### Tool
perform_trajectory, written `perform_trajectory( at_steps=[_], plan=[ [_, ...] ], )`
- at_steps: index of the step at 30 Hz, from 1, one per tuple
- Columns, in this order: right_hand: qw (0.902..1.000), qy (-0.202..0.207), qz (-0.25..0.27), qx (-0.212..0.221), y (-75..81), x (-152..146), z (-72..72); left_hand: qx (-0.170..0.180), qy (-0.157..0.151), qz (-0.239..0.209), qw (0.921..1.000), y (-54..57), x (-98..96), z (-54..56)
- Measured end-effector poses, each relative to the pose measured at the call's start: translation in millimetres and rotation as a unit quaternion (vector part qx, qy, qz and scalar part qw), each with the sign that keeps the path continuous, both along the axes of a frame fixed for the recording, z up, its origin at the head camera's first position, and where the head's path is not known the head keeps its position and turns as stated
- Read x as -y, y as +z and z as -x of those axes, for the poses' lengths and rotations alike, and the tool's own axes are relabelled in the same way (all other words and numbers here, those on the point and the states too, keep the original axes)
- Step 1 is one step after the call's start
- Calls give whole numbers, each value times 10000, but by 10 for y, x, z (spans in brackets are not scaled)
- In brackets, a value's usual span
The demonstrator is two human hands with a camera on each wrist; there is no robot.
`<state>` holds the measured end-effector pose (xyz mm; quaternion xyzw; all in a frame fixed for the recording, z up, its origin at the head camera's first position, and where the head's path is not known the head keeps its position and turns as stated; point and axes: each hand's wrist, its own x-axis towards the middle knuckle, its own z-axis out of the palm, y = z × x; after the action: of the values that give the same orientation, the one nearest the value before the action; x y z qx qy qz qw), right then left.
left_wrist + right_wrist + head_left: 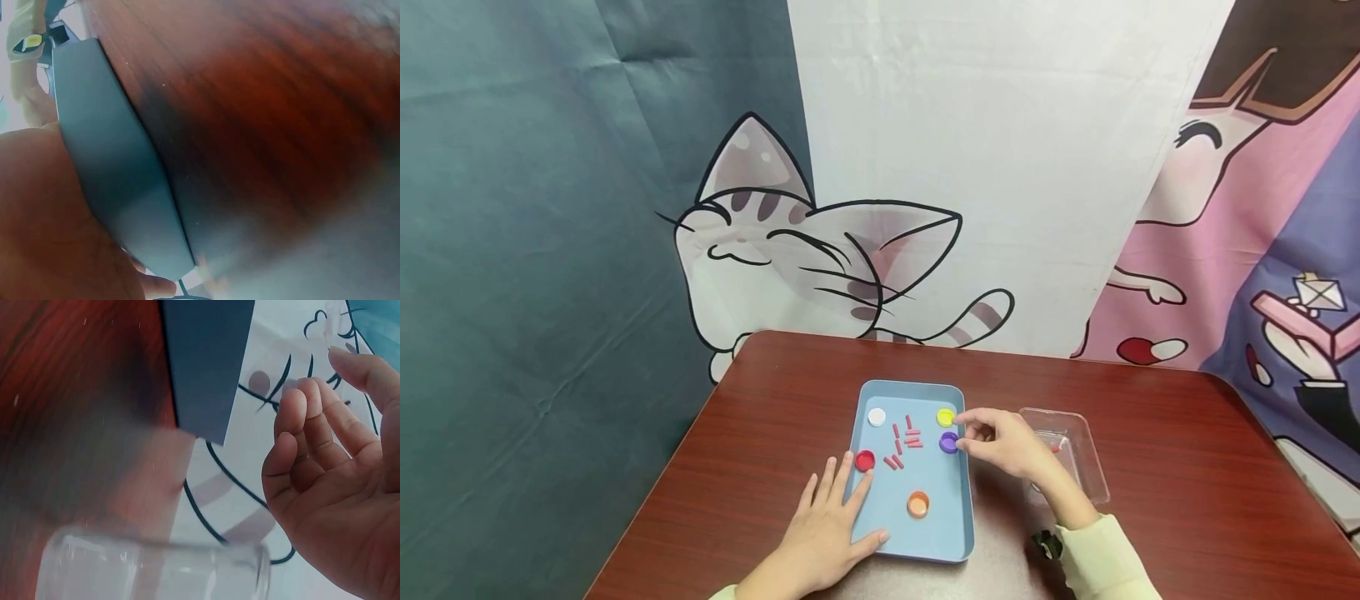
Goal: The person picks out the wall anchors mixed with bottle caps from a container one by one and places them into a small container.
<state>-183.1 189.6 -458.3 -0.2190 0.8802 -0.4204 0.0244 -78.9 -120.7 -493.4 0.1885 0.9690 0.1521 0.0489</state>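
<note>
- Right hand (1003, 442), thumb and fingers parted, seemingly empty, is by the right edge of the tray (917, 397), beside the purple cap (949, 442).
- Red sticks (913, 432) lie mid-tray, variously angled, between both hands.
- Left hand (820, 537), spread over the left edge, is nearer them.

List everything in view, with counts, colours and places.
Table: one, brown, under tray
Tray: one, blue, on table
Round caps: five, white, yellow, purple, red, orange, in tray
Small sticks: about eight, red, in tray
Box: one, clear, right of tray
Small piece: one, red, in box
Dark object: one, right of tray
Backdrop: one, multicoloured, behind table
Sleeves: two, pale green, on arms
Left grip: one, at tray's left edge
Right grip: one, by purple cap
</note>
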Motion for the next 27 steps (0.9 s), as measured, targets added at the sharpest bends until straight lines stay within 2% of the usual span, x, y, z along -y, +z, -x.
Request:
perform_trajectory(
  at_steps=[7,14,22,27],
  plan=[
    [9995,269,128,-34,-52,174,-9,-23,23,85,10000,-19,-2,2],
    [9987,508,38,-20,-84,320,-9,-85,27,146,9999,-28,-1,10],
    [9970,778,-14,32,-134,456,6,10,25,150,9999,-22,0,9],
    [9954,952,-36,34,-188,511,32,-85,7,209,9997,-24,-1,8]
  ],
)
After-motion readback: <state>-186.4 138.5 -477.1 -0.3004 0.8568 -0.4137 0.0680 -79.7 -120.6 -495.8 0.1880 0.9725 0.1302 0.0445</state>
